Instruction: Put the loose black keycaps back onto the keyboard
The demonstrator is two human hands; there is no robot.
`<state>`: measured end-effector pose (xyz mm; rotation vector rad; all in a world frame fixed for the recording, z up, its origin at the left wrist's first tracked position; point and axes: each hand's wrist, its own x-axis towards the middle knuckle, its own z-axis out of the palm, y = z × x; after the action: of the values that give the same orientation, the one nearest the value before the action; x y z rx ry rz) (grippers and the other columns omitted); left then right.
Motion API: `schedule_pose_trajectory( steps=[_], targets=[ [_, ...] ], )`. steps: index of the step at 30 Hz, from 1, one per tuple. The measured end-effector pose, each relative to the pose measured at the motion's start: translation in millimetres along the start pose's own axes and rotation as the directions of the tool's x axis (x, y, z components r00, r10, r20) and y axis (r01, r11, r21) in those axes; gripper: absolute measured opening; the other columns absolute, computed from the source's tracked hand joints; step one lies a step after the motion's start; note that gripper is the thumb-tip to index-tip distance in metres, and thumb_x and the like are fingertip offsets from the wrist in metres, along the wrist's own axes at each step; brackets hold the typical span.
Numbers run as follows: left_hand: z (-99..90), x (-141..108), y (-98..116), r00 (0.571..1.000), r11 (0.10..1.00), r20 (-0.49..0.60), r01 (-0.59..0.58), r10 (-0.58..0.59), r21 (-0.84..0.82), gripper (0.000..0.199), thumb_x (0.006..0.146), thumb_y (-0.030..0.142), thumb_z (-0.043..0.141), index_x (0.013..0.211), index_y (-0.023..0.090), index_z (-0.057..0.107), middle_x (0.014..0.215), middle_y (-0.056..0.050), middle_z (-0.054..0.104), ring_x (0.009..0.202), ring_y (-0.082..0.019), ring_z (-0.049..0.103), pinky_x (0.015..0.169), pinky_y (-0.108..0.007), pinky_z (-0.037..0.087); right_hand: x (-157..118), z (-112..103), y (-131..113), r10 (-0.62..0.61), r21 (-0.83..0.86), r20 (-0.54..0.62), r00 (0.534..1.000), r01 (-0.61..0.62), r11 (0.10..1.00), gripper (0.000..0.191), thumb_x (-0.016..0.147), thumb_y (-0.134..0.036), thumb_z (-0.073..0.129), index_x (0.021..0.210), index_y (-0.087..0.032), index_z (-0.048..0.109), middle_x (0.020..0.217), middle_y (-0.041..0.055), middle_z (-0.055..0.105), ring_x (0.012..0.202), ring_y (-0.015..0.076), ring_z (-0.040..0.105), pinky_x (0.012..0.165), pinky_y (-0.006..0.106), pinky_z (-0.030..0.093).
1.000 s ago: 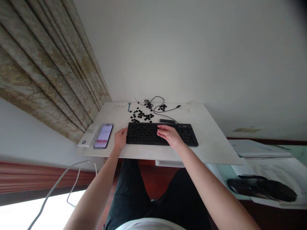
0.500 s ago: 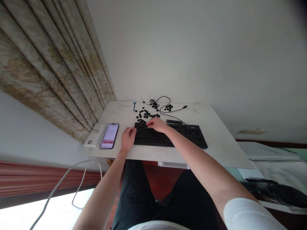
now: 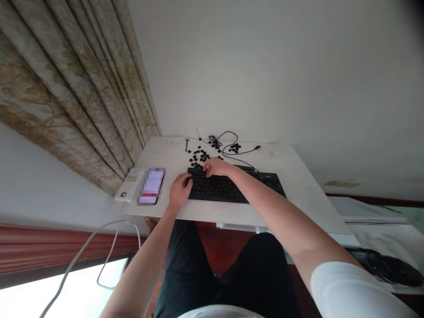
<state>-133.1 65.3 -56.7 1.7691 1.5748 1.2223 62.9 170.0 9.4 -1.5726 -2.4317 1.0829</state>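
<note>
Presently, the right hand [image 3: 211,168] is bent over the keyboard [image 3: 217,189] on the worktop [image 3: 314,212], its grip not discernible. The left hand [image 3: 179,191] is placed half open at its left end. Behind, many caps [image 3: 204,158] are scattered unseated; the fitted number is unclear.

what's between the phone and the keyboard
In the head view, the left hand is between the phone and the keyboard, at the keyboard's left end, with a strip of white tabletop beside the phone.

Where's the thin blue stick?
In the head view, the thin blue stick lies at the back left of the white tabletop, left of the loose black square keycaps.
</note>
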Motion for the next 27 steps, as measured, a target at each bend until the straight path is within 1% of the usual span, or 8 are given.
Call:
schedule_pose_trajectory(
  steps=[4, 7, 10, 13, 16, 18, 23, 27],
  targets=[
    [-0.3, 0, 0, 1.0, 1.0, -0.006, 0.014, -0.014, -0.011, 0.02, 0.087, 0.02, 0.057, 0.102, 0.022, 0.07, 0.111, -0.007, 0.069, 0.109, -0.023, 0.063, 0.103, -0.038, 0.046, 8, 0, 1, 0.006, -0.01, 0.034, 0.999, -0.005, 1.0, 0.028, 0.059, -0.011, 0.081, 0.085, -0.018, 0.072, 0.075, 0.0004, 0.072, 0.068, 0.0165, 0.066, 0.062, 0.024, 0.048],
    [-0.2, 0, 0, 1.0, 1.0, -0.011, 0.017, -0.017, -0.021, 0.02, 0.087, 0.02, 0.057, 0.103, 0.022, 0.07, 0.111, -0.007, 0.069, 0.108, -0.023, 0.063, 0.103, -0.038, 0.046, 15, 0, 2, 0.052, 0.017, 0.052, 0.997, -0.053, 0.998, 0.031, 0.057, -0.012, 0.084, 0.085, -0.018, 0.071, 0.071, 0.0008, 0.07, 0.059, 0.0152, 0.063, 0.056, 0.025, 0.05],
    [0.3, -1, -1, 1.0, 1.0, -0.009, 0.02, -0.02, -0.018, 0.021, 0.087, 0.02, 0.057, 0.103, 0.022, 0.069, 0.112, -0.007, 0.069, 0.108, -0.023, 0.063, 0.103, -0.039, 0.046, 23, -3, 4, 0.104, 0.071, 0.105, 0.989, -0.112, 0.991, 0.034, 0.051, -0.014, 0.089, 0.08, -0.018, 0.071, 0.064, -0.0004, 0.066, 0.054, 0.0134, 0.061, 0.053, 0.025, 0.053],
    [1.0, 0, -1, 1.0, 1.0, -0.004, 0.024, -0.024, -0.011, 0.021, 0.087, 0.02, 0.057, 0.103, 0.022, 0.069, 0.112, -0.006, 0.069, 0.109, -0.023, 0.063, 0.103, -0.038, 0.046, 29, -7, 3, 0.167, 0.127, 0.193, 0.967, -0.194, 0.973, 0.036, 0.043, -0.014, 0.092, 0.073, -0.017, 0.071, 0.058, -0.0012, 0.064, 0.056, 0.0136, 0.061, 0.055, 0.026, 0.056],
    [1.5, 0, -1, 1.0, 1.0, -0.009, 0.012, -0.012, -0.012, 0.02, 0.087, 0.02, 0.057, 0.102, 0.022, 0.069, 0.112, -0.006, 0.069, 0.109, -0.023, 0.063, 0.103, -0.037, 0.046, 33, -10, 0, 0.234, 0.17, 0.238, 0.943, -0.277, 0.946, 0.035, 0.038, -0.012, 0.092, 0.065, -0.015, 0.071, 0.057, 0.0001, 0.064, 0.06, 0.0153, 0.062, 0.058, 0.029, 0.058],
    [1.8, 1, -1, 1.0, 1.0, -0.015, 0.007, -0.007, -0.012, 0.019, 0.087, 0.02, 0.057, 0.102, 0.021, 0.069, 0.112, -0.007, 0.069, 0.109, -0.022, 0.063, 0.103, -0.037, 0.046, 34, -12, -1, 0.255, 0.176, 0.269, 0.929, -0.308, 0.935, 0.034, 0.037, -0.013, 0.093, 0.063, -0.014, 0.071, 0.058, 0.0014, 0.065, 0.064, 0.0164, 0.063, 0.06, 0.03, 0.059],
    [2.6, 1, -2, 1.0, 1.0, -0.029, 0.001, -0.001, -0.002, 0.019, 0.088, 0.021, 0.056, 0.102, 0.021, 0.07, 0.11, -0.006, 0.07, 0.107, -0.022, 0.064, 0.101, -0.037, 0.048, 37, -15, 0, 0.221, 0.134, 0.372, 0.901, -0.287, 0.948, 0.04, 0.041, -0.028, 0.095, 0.071, -0.012, 0.073, 0.066, 0.0027, 0.066, 0.076, 0.0173, 0.063, 0.068, 0.031, 0.061],
    [3.6, 1, -5, 0.999, 1.0, -0.038, -0.022, 0.022, -0.007, 0.019, 0.088, 0.021, 0.056, 0.102, 0.021, 0.07, 0.109, -0.006, 0.07, 0.105, -0.021, 0.065, 0.099, -0.037, 0.049, 39, -12, 4, 0.227, 0.099, 0.362, 0.904, -0.28, 0.955, 0.045, 0.045, -0.034, 0.095, 0.075, -0.011, 0.071, 0.069, 0.0023, 0.064, 0.079, 0.0177, 0.062, 0.07, 0.031, 0.061]
  ],
)
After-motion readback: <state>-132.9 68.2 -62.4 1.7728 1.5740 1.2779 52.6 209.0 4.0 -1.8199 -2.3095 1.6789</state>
